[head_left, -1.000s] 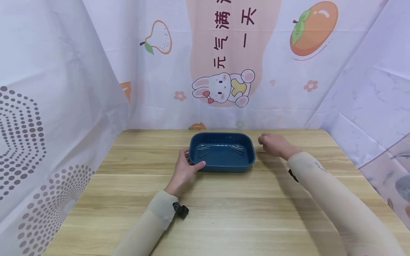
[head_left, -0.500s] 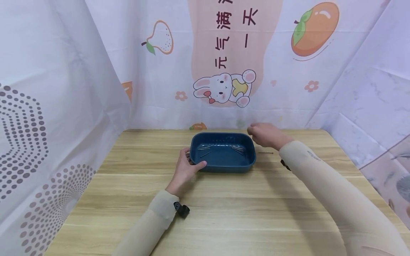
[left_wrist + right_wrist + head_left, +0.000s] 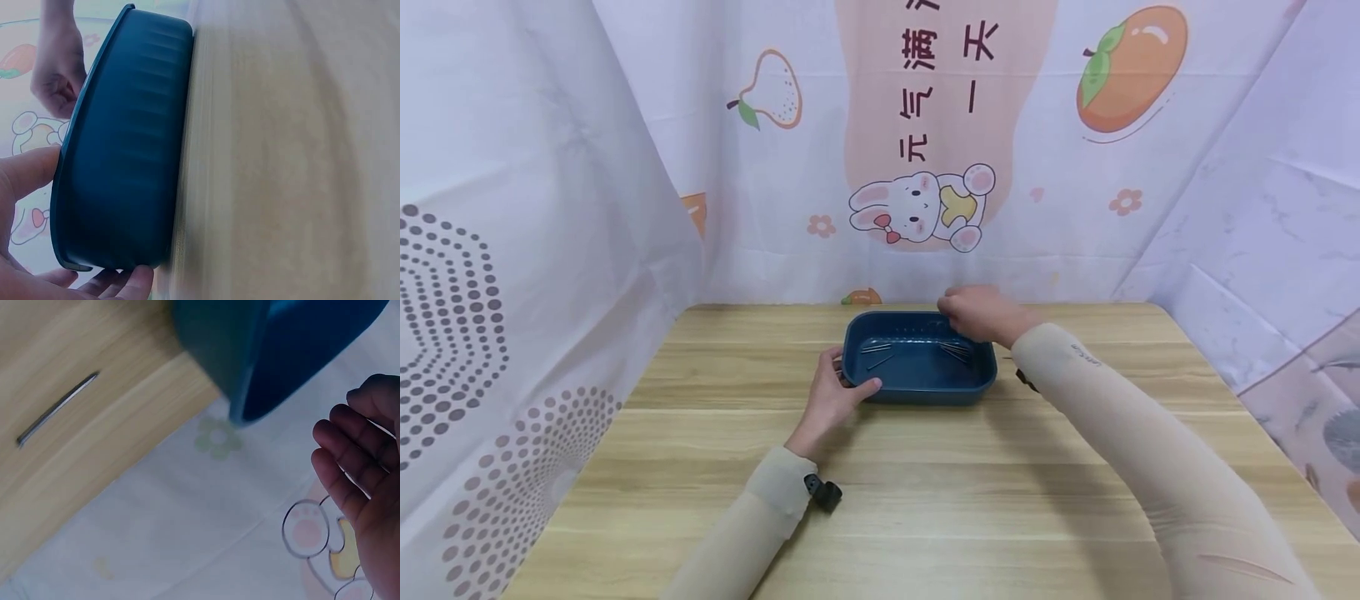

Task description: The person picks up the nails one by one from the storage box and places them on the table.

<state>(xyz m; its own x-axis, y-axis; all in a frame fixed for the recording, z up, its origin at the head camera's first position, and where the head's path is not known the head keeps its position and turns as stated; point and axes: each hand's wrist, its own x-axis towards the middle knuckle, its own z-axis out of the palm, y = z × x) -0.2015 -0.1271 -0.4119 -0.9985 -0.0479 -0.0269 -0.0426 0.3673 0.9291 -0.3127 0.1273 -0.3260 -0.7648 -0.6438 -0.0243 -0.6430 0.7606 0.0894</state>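
A deep dark-blue tray stands on the table. My left hand grips its left end, thumb at the near rim and fingers around the end wall, as the left wrist view also shows. Inside the tray lie several thin metal nails, a group at left and another at right. My right hand hovers over the tray's far right corner. Its fingers are bent; anything between thumb and index is hidden. A single nail lies on the table right of the tray.
The light wooden table ends at a white printed curtain just behind the tray. More curtain hangs at the left and right.
My right hand has moved left and slightly up, from beside the tray to above its far right corner. The single nail stays on the table. My left hand keeps its place on the tray.
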